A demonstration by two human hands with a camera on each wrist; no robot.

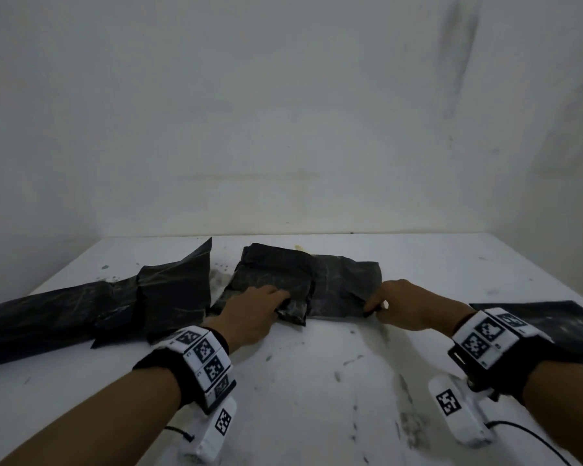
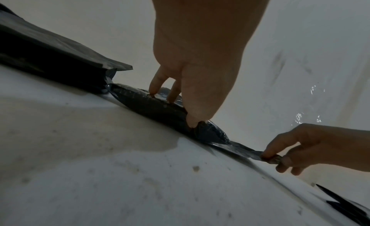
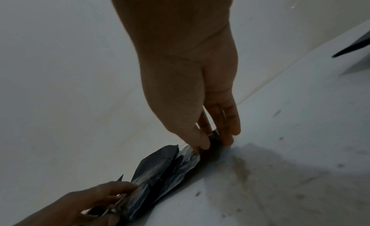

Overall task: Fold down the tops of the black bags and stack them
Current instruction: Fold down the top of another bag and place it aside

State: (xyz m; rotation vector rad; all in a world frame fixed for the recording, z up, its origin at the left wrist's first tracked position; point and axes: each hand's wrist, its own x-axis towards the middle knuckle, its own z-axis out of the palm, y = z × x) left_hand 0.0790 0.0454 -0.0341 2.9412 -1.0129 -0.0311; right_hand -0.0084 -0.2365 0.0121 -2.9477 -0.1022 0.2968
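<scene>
A black bag (image 1: 337,284) lies across the middle of the white table (image 1: 317,381), its bulging part to the left and its flat top to the right. My left hand (image 1: 276,306) grips the bulging part, fingertips on top and thumb at the near edge; the left wrist view shows the fingertips (image 2: 152,91) digging into the bag (image 2: 140,101). My right hand (image 1: 376,306) pinches the near right corner of the flat top between thumb and forefinger, seen close in the right wrist view (image 3: 212,142), just above the tabletop.
A loose pile of black bags (image 1: 98,307) lies at the left, one flap sticking up. Another flat black bag (image 1: 552,321) lies at the right edge under my right wrist. White walls close in behind and on both sides. The tabletop is speckled with dirt.
</scene>
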